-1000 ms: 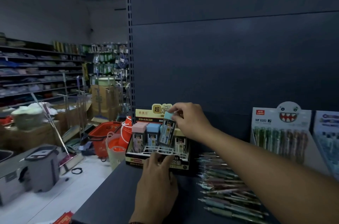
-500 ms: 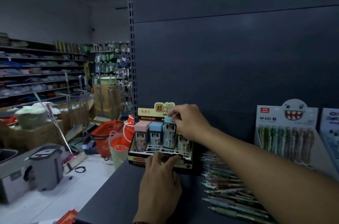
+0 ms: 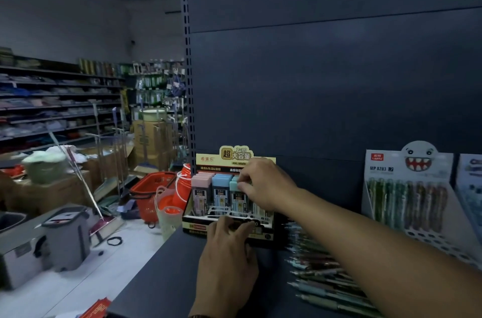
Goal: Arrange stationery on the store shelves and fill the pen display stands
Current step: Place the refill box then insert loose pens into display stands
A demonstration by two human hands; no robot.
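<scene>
Left hand (image 3: 229,252) rests on the dark shelf (image 3: 156,273), its fingers curled over the front lip of the small display box (image 3: 229,224) and gripping it, seemingly to steady the box. That box stands at the shelf's left end, against the back panel, with a yellow header card rising behind its rows. Inside it, upright cases show from the left: a pink case (image 3: 200,188), then a blue case (image 3: 221,190), then a teal case (image 3: 236,191) at the spot where the right hand (image 3: 263,184) works. Fingertips of that hand are pinched together on the top of the teal case, which already sits down among its neighbours — so I judge this slot is being filled or squared up at this moment. What lies further right in the box is hidden behind the hand, so whether that side is full cannot be told.

Right of the box, loose pens (image 3: 323,283) lie in a heap on the shelf, not in any stand; these look like the larger share of the work left. Beyond them a monster-faced pen stand (image 3: 407,187) leans against the back panel with a row of pens in it, though empty holes show along its lower edge — probably not complete. Another stand (image 3: 472,182) is cut off at the frame's right edge.
</scene>
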